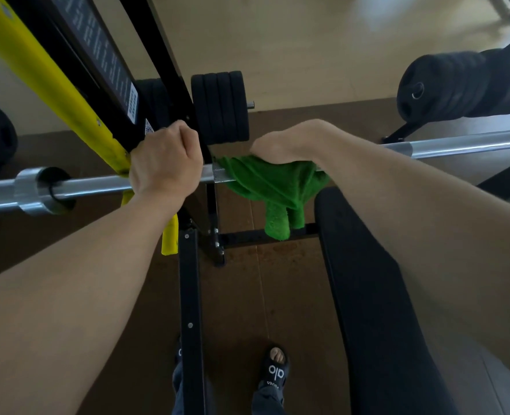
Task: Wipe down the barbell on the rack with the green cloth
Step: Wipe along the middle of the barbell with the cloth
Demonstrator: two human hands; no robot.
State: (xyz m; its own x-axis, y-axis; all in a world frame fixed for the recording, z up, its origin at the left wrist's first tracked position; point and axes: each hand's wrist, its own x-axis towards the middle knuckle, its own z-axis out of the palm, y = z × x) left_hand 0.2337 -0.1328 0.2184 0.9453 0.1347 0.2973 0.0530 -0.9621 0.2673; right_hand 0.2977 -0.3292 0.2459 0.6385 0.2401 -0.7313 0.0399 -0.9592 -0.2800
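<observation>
— Where is the barbell (98, 184)?

— We see it lying across the rack (170, 85), running from the left edge to the right edge of the view, above the black bench (376, 295).

— And our hands?

— Our left hand (165, 161) is curled round the bar beside the yellow upright (47, 76). Our right hand (286, 145) presses the green cloth (271, 184) onto the bar — fingers wrapped over it (their tips are hidden). The cloth drapes over the bar, its ends hanging below.

— Anything else?

— Black plates (220, 106) hang behind the bar, and a sandalled foot (274, 366) stands on the brown mat (238, 295).
</observation>
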